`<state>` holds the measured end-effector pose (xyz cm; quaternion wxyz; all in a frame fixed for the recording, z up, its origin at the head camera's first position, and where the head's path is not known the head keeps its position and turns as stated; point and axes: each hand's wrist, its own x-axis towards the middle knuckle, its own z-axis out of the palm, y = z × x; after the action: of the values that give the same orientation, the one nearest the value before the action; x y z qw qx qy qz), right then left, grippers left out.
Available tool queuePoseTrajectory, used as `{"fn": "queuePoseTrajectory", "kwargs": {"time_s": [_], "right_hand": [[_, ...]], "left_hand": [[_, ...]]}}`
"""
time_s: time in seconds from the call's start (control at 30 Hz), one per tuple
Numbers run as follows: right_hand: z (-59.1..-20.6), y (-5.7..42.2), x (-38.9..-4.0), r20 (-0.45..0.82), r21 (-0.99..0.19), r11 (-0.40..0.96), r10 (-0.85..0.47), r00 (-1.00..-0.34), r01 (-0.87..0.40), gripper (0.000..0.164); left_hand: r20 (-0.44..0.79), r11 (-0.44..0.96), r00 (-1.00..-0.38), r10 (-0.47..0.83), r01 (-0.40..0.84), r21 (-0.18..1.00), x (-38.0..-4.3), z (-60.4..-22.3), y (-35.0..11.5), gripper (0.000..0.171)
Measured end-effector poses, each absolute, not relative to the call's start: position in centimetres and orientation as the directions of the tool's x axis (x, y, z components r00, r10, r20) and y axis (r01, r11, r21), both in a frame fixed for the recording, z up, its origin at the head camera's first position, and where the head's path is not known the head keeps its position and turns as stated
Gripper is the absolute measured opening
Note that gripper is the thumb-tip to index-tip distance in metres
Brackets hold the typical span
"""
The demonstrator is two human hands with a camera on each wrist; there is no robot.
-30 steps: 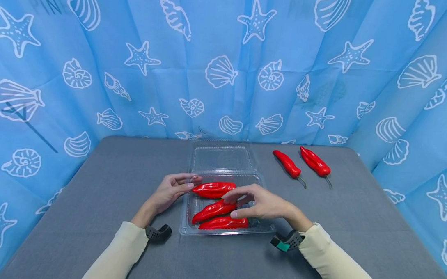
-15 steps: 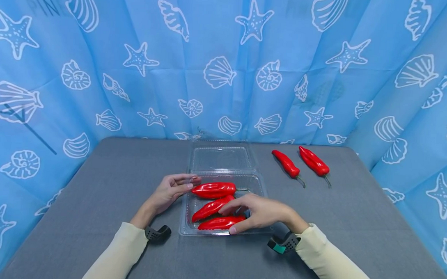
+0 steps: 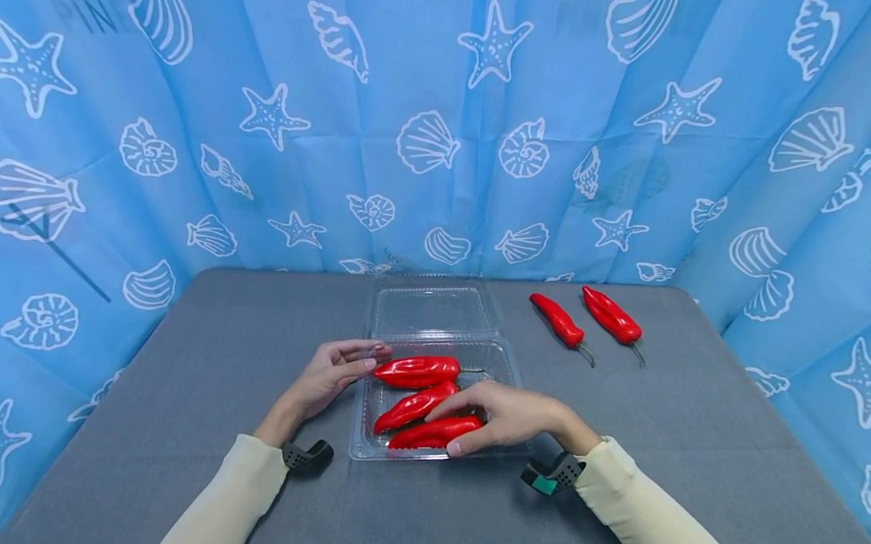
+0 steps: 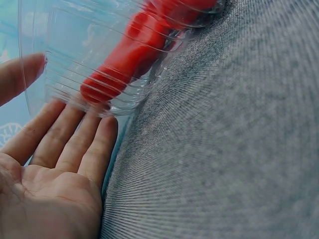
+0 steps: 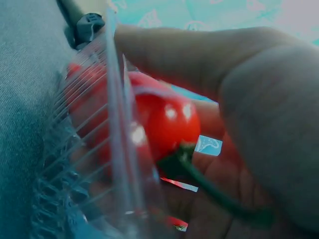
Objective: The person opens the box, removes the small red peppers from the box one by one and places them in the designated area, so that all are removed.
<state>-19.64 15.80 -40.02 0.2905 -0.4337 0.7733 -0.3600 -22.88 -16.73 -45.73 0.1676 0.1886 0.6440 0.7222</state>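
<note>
An open clear plastic clamshell box (image 3: pixel 492 357) holds three red peppers, lying one behind another. My right hand (image 3: pixel 513 413) reaches over its front right corner, with fingers and thumb curled about the stem end of the front pepper (image 3: pixel 418 436). In the right wrist view, that pepper (image 5: pixel 169 124) with its green stem sits between thumb and fingers, beside the box wall. The middle pepper (image 3: pixel 411 409) lies slanted, and the back pepper (image 3: pixel 416 371) points left. My left hand (image 3: pixel 331 376) touches the box's left side; the left wrist view shows its fingers (image 4: pixel 70 137) straight against the ribbed wall.
Two more red peppers, one slim (image 3: pixel 559 320) and one larger (image 3: pixel 612 315), lie on the grey table (image 3: pixel 261 314) at the back right. The box's clear lid (image 3: pixel 434 308) is folded back flat behind it. A blue shell-patterned curtain (image 3: pixel 438 208) hangs behind the table.
My right hand has come down and toward me, from over the middle pepper to the front one. Within the last half second the front pepper has shifted slightly right. My left hand stays put.
</note>
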Motion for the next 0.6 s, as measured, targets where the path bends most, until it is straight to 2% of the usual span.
{"fn": "queuePoseTrajectory", "kwargs": {"time_s": [0.13, 0.3, 0.6], "right_hand": [[-39.8, 15.9, -19.7, -0.111, -0.839, 0.333, -0.88, -0.463, -0.431, 0.046], [-39.1, 16.2, -19.6, -0.082, -0.857, 0.32, -0.858, -0.507, -0.403, 0.045], [-36.7, 18.3, -20.0, 0.032, -0.875, 0.3, -0.748, -0.663, -0.381, 0.046]], "left_hand": [[0.05, -0.105, -0.875, 0.482, -0.001, 0.994, -22.9, -45.7, -16.7, 0.051], [0.043, -0.1, -0.878, 0.477, -0.006, 0.995, -22.9, -45.7, -16.7, 0.05], [0.055, -0.116, -0.875, 0.481, -0.001, 0.993, -22.9, -45.8, -16.7, 0.05]]}}
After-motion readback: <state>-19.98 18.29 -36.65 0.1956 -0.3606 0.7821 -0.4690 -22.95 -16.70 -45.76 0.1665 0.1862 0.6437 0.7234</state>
